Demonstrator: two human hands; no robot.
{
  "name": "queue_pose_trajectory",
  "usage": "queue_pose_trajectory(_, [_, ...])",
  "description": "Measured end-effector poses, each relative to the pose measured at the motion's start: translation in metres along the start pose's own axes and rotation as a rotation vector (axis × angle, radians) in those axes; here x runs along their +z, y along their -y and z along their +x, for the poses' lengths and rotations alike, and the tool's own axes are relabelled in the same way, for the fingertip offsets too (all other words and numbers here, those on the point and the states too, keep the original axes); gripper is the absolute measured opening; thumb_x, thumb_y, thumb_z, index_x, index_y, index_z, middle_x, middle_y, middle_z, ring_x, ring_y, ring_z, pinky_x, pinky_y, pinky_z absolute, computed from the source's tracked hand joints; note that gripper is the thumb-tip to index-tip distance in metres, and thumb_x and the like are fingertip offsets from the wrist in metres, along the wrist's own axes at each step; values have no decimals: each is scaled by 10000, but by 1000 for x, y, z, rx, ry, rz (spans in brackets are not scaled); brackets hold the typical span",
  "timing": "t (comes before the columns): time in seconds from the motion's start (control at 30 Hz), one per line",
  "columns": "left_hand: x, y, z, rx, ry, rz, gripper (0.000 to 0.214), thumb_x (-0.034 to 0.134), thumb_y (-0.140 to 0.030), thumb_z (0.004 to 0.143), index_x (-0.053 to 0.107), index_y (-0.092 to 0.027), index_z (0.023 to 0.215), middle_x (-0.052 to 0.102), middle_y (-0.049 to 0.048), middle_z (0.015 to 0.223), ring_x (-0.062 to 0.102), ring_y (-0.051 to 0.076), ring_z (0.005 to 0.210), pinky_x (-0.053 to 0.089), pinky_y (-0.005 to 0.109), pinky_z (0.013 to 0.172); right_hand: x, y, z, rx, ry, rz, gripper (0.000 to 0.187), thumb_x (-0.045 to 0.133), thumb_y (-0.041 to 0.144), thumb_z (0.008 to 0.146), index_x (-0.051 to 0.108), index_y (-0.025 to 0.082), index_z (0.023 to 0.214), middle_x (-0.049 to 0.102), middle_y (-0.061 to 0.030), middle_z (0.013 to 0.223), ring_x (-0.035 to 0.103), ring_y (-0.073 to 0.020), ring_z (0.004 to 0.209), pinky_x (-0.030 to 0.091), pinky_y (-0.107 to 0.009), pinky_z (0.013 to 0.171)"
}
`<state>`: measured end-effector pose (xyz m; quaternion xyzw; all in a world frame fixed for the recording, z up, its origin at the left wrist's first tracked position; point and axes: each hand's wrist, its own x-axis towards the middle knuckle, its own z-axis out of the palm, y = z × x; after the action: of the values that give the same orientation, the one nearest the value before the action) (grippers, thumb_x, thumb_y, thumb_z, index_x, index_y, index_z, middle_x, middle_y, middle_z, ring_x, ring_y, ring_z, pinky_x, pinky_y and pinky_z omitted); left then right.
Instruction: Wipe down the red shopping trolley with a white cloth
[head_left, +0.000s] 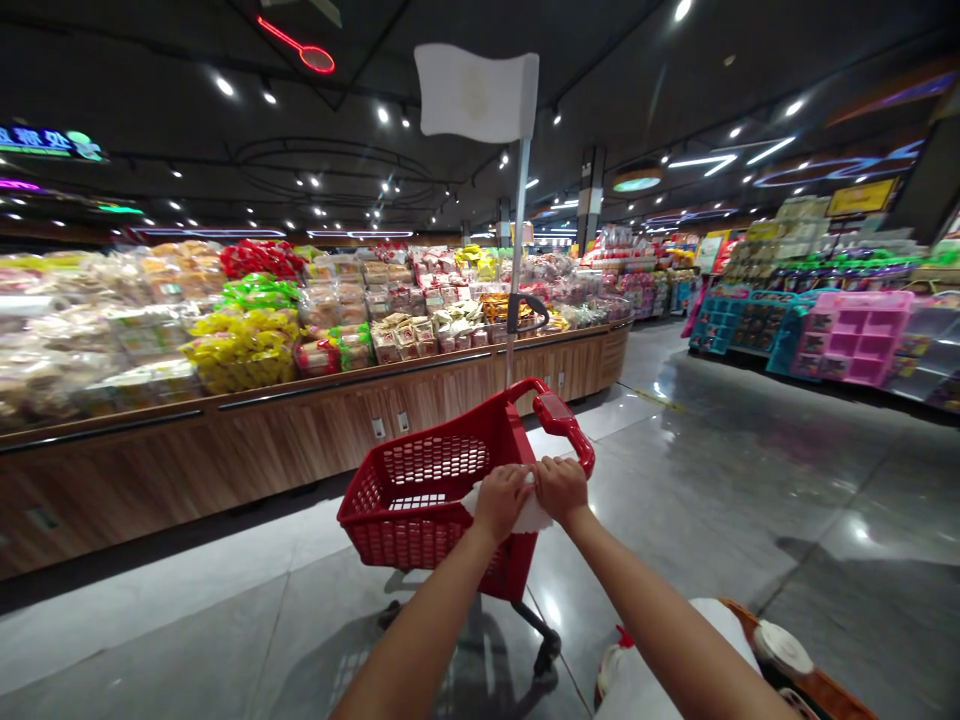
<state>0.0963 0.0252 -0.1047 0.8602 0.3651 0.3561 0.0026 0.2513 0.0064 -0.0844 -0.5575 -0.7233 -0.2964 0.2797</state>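
Note:
A red plastic shopping cart (431, 460) stands in front of me on the grey floor, its basket bare inside. Over the handle end, my left hand (499, 503) and my right hand (561, 487) are close together. Both have curled fingers gripping a thin white cloth (534, 516), which hangs below them and also shows left of my left hand; whether it is fabric or paper I cannot tell. The cart's red handle (576, 438) rises just beyond my right hand. Behind the cart stands a pole (519, 220) bearing a white flag (476, 92).
A long wood-panelled display counter (300, 428) piled with packaged food runs across the left and middle. Pink shelf racks (855, 338) and blue ones stand at right. By my right arm, at the bottom, lies an orange-brown basket (825, 685) with white items.

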Motion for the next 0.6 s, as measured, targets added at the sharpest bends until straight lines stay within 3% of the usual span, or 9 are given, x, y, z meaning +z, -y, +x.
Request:
queue_pose_trajectory(0.07, [2,4,-3,16,47,63,355,528,-344,936,571,-258,1277,667,58,1166,588,221,1058,487,394,930,2,-1,-1,-21,-54,-8,301,474,200,922,616,188,657,620,-32,647,491,-161,627,225,-337,639])
queue_pose_trajectory(0.13, [-6,23,-18,15,106,129,377,559,-328,922,555,-289,1297,673,43,1156,594,212,1041,486,368,914,4,-4,-2,-68,-100,-9,312,476,206,920,600,189,634,602,-24,626,475,-156,613,220,-339,636])
queue_pose_trajectory(0.27, [-42,77,-66,-135,201,293,342,579,-281,911,588,-287,1252,676,44,1126,603,208,1000,477,341,871,5,-10,-2,-123,-168,-13,352,458,216,933,581,191,604,583,-15,597,458,-150,592,207,-340,633])
queue_pose_trajectory(0.37, [-64,96,-87,-240,261,369,290,569,-292,916,615,-275,1202,676,41,1104,600,220,985,465,350,840,5,-10,-1,-109,-182,-12,366,451,213,935,574,192,592,580,-16,587,455,-151,588,205,-341,636])
queue_pose_trajectory(0.47, [-60,75,-75,-248,256,327,260,536,-319,935,619,-264,1176,677,35,1079,596,211,986,449,345,845,6,-4,1,-86,-174,-13,364,447,211,938,581,190,600,585,-22,591,457,-156,591,207,-342,639])
queue_pose_trajectory(0.6, [-24,18,-27,-160,162,203,297,515,-320,942,573,-261,1227,649,42,1154,563,206,1066,431,352,905,7,3,3,-61,-119,-2,365,432,218,951,606,188,631,596,-30,611,466,-164,610,213,-343,651])
